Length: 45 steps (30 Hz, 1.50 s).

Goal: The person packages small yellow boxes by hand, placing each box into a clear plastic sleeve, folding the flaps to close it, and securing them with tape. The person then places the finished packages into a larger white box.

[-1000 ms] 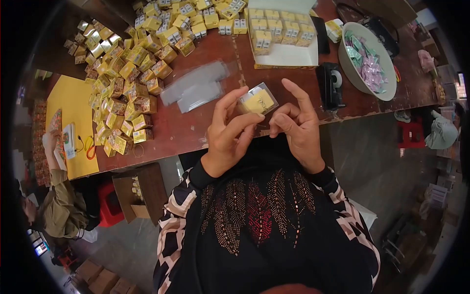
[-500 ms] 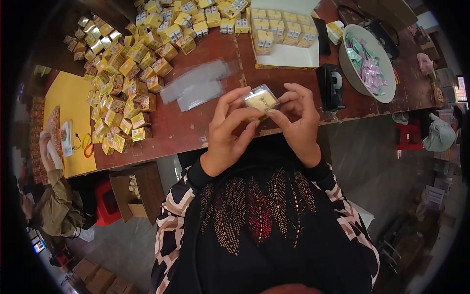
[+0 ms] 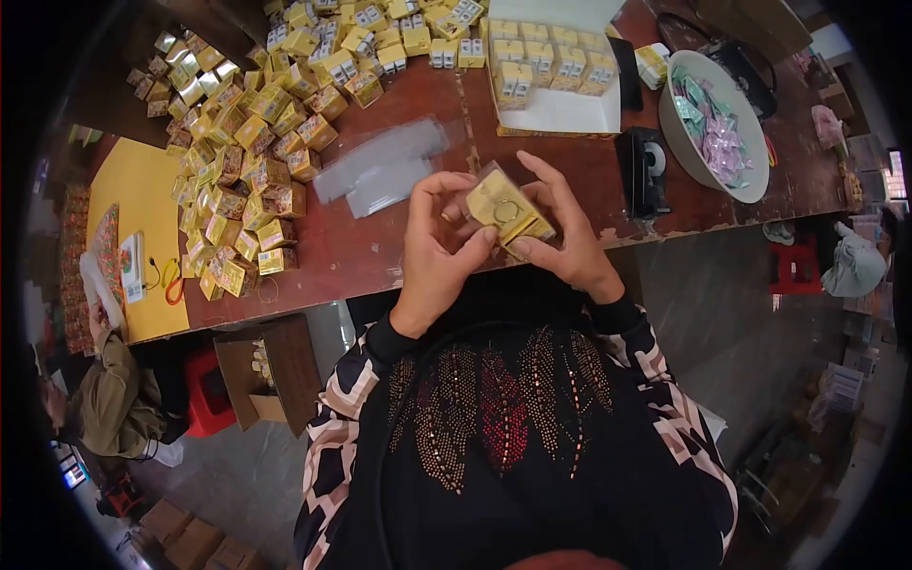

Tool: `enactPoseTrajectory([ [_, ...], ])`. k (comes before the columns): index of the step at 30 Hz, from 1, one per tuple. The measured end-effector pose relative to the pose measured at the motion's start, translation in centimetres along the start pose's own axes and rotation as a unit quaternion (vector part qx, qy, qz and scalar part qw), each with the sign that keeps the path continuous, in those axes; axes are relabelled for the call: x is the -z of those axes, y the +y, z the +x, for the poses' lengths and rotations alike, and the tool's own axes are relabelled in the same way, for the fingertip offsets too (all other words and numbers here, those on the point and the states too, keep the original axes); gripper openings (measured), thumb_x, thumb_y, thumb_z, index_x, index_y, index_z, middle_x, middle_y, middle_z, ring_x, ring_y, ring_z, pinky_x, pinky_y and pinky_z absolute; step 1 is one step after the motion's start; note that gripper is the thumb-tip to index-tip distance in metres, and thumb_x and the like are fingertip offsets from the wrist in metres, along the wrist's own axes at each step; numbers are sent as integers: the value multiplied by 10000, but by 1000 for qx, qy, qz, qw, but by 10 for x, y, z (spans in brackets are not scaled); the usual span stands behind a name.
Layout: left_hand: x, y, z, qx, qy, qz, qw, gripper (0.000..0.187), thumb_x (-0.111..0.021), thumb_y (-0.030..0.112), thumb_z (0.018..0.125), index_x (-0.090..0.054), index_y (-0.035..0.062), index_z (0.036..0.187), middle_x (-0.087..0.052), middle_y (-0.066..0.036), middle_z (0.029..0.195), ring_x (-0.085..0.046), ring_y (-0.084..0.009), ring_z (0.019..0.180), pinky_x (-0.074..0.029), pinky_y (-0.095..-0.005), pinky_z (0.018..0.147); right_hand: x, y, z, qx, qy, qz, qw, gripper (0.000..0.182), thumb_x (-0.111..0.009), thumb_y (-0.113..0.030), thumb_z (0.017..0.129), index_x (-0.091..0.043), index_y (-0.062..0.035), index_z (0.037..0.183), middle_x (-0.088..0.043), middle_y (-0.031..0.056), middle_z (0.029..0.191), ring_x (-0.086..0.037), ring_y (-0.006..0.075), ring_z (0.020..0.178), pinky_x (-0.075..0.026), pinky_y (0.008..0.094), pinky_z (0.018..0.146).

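Between my two hands is a small yellow box [image 3: 503, 204] in a clear plastic sleeve, tilted, with a metal ring showing on its face. My left hand [image 3: 439, 233] grips its left side, thumb at the lower edge. On the other side my right hand [image 3: 565, 228] holds it, with the thumb under the bottom edge and the index finger raised along the side. Flat clear plastic sleeves [image 3: 385, 171] lie on the table just beyond my left hand. An open white display carton [image 3: 570, 109] with rows of small yellow boxes stands farther back.
Many small yellow boxes [image 3: 228, 171] are heaped at the left of the red-brown table [image 3: 351, 256]. At the right stand a black tape dispenser [image 3: 644, 176] and a pale bowl [image 3: 689, 157] of green and pink packets. Another person [image 3: 119, 399] sits at the left.
Both hands have turned the small box, so its ringed face and a lower side now show. My right index finger has straightened upward.
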<state>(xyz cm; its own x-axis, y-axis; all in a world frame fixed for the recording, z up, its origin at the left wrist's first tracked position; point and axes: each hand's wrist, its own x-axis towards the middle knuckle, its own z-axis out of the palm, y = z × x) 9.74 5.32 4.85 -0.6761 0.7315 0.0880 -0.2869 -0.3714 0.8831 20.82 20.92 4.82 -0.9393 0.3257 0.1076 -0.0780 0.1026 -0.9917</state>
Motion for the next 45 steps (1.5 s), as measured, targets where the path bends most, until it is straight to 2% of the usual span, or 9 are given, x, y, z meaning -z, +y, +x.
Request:
enactPoseTrajectory([
  [8,17,14,11,62,-135,323,935,638,-721,74,821,-447,76,1397,-535,-89,1168,-568,-209,1130,-478,-335,955,13,-10,-6,-8,64,-43,997,859,-780,-79,745,-349,-88,1488,-604,105,1169,-600,194,1064,-471,334,958],
  [14,13,16,12,99,-211,366,901,616,-757,81,785,-508,69,1349,-633,-102,1168,-604,-218,1118,-477,-341,943,17,-16,-13,-47,-36,-120,991,868,-798,-94,745,-347,-103,1488,-621,98,1189,-593,177,1082,-461,337,970],
  [16,19,1,8,84,-220,325,916,627,-759,57,778,-502,61,1350,-646,-92,1153,-606,-210,1122,-471,-339,957,26,-23,-18,-73,-38,-119,989,832,-823,-130,736,-406,-111,1456,-636,94,1194,-592,172,1088,-467,330,942],
  [18,24,-3,8,70,-226,284,929,638,-760,33,770,-497,52,1351,-659,-83,1138,-608,-202,1125,-464,-338,972,56,-26,-25,25,88,-194,977,581,-799,-133,777,-561,-34,1297,-667,92,1089,-644,215,984,-517,325,812],
  [20,28,-2,6,176,-181,205,946,652,-769,6,772,-488,35,1360,-644,-69,1191,-592,-184,1149,-442,-335,1013,107,-7,-37,-72,322,-105,938,327,-755,-173,848,-670,1,1111,-685,85,1008,-636,181,917,-492,297,789],
  [22,28,3,5,198,-187,168,947,649,-775,19,786,-486,35,1366,-633,-65,1218,-581,-178,1164,-432,-336,1028,160,19,-51,-55,402,-241,882,229,-708,-207,899,-708,5,987,-688,76,948,-619,130,860,-479,272,781],
  [26,27,-4,6,205,-194,111,953,657,-788,49,812,-475,31,1389,-598,-68,1285,-551,-173,1197,-447,-326,1017,197,44,-64,-112,328,-304,887,251,-696,-203,925,-699,39,992,-678,9,881,-580,66,826,-462,232,761],
  [31,27,-6,5,214,-176,103,955,679,-786,42,811,-460,31,1406,-587,-68,1298,-545,-172,1203,-469,-307,991,193,43,-64,-235,271,-149,921,227,-717,-204,903,-691,21,923,-642,88,1156,-610,96,772,-492,242,661],
  [45,17,-4,6,202,-138,44,969,656,-750,61,840,-425,35,1409,-587,-83,1249,-624,-199,1095,-610,-314,798,165,63,-101,-138,388,-52,910,157,-698,-171,919,-689,-21,873,-621,116,1245,-609,81,888,-481,229,741],
])
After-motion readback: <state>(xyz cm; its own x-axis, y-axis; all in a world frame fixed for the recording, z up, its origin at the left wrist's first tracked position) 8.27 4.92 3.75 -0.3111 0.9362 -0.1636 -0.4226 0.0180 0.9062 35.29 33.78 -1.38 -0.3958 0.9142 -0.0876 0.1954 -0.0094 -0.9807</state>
